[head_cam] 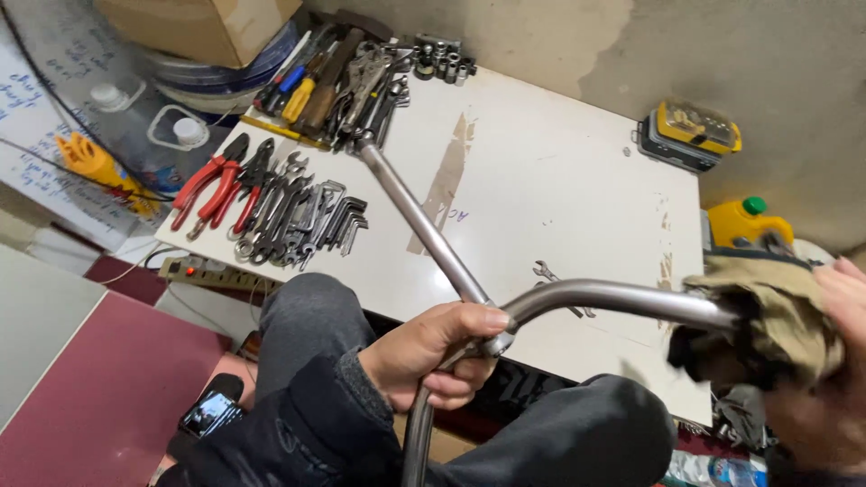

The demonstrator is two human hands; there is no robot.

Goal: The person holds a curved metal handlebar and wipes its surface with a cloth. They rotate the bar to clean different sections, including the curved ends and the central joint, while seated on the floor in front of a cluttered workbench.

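Grey, smooth steel tubing, the curved metal frame [595, 296] lies across my knees above the white board [550, 171]. My left hand [433, 356] curls tight around its joint; my right hand [825, 361] presses a rumpled tan rag [767, 329] around the bent tube's end.

Brown cardboard box [194, 27] top-left; lit phone screen [209, 412] btm-left.
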